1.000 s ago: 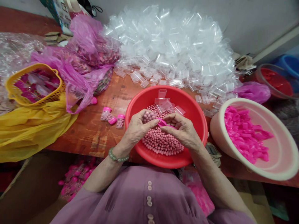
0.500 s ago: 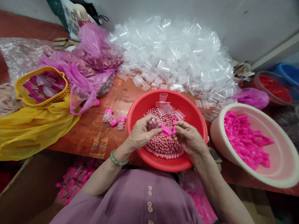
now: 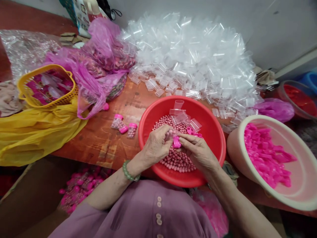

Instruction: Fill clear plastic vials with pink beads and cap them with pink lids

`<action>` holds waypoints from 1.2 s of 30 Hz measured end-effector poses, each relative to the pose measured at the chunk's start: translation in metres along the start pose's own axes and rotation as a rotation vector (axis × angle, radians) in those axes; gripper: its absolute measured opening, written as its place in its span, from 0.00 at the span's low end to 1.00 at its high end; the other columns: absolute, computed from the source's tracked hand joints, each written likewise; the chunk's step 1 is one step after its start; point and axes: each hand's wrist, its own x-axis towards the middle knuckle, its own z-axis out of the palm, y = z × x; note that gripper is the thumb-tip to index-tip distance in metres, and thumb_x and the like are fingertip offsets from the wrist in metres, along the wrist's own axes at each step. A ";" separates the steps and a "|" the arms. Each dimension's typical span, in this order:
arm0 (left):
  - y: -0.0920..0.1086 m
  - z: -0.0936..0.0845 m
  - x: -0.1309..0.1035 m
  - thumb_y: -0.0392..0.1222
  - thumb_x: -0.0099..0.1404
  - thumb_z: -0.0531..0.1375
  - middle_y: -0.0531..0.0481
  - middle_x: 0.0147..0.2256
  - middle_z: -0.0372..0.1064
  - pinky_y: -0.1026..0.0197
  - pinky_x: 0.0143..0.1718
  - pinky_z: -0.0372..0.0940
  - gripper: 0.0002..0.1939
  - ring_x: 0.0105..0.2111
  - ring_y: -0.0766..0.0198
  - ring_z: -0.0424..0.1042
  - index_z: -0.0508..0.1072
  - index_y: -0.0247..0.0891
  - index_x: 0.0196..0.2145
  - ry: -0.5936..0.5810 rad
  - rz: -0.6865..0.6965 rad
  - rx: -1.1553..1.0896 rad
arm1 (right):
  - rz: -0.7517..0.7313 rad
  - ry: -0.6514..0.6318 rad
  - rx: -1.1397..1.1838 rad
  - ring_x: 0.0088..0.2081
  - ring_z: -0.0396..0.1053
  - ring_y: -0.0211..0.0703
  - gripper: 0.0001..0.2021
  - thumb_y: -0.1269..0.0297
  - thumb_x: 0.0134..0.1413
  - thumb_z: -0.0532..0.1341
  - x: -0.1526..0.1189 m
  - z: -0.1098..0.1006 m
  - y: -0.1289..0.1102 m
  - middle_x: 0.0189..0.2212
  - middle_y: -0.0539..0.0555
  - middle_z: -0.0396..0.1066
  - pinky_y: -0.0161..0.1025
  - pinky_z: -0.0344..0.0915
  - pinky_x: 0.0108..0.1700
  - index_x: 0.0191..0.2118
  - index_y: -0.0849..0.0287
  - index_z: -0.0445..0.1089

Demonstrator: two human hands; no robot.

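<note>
Above the red basin (image 3: 211, 132) on the counter (image 3: 99, 138), my two hands meet over a heap of pink beads (image 3: 179, 164). My left grip (image 3: 157, 145) is closed around a small clear container (image 3: 172, 133) with beads in it, partly hidden by my fingers. My right grip (image 3: 199, 150) is narrow, its fingertips pinching a bright pink cap (image 3: 176, 142) by the container's end; whether the cap is seated there I cannot tell. Just beyond my right fingers, more pink pieces (image 3: 194, 132) lie inside the basin, and several clear sleeves (image 3: 179, 117) rest near its far side. Just left of the basin, a few pink-capped jars (image 3: 132, 131) of beads sit close together. Behind it rises a great mound of clear tubes (image 3: 193, 56). On my right, a pale tub (image 3: 302, 172) holds pink parts (image 3: 267, 155); well off to my left is a yellow basket (image 3: 71, 94), beside a purple plastic bag (image 3: 104, 33).
</note>
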 end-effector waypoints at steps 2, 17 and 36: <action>0.001 0.000 0.000 0.27 0.58 0.54 0.53 0.28 0.63 0.64 0.31 0.57 0.07 0.28 0.67 0.62 0.64 0.38 0.30 0.000 0.034 0.023 | -0.046 -0.012 -0.064 0.36 0.77 0.40 0.15 0.58 0.46 0.72 -0.001 0.004 0.002 0.35 0.52 0.80 0.40 0.75 0.43 0.43 0.52 0.80; 0.000 -0.022 0.006 0.47 0.66 0.61 0.49 0.29 0.71 0.63 0.36 0.67 0.13 0.30 0.68 0.72 0.70 0.33 0.40 -0.471 -0.368 -0.800 | -0.519 0.065 -0.543 0.37 0.75 0.42 0.12 0.62 0.47 0.72 0.013 -0.004 -0.031 0.35 0.51 0.77 0.43 0.75 0.44 0.40 0.54 0.76; 0.002 -0.024 0.010 0.47 0.61 0.66 0.51 0.28 0.71 0.66 0.34 0.68 0.16 0.29 0.69 0.73 0.71 0.33 0.40 -0.437 -0.483 -0.963 | -0.747 0.002 -0.859 0.42 0.76 0.45 0.13 0.70 0.52 0.69 0.013 -0.018 -0.046 0.40 0.51 0.80 0.46 0.73 0.48 0.42 0.47 0.79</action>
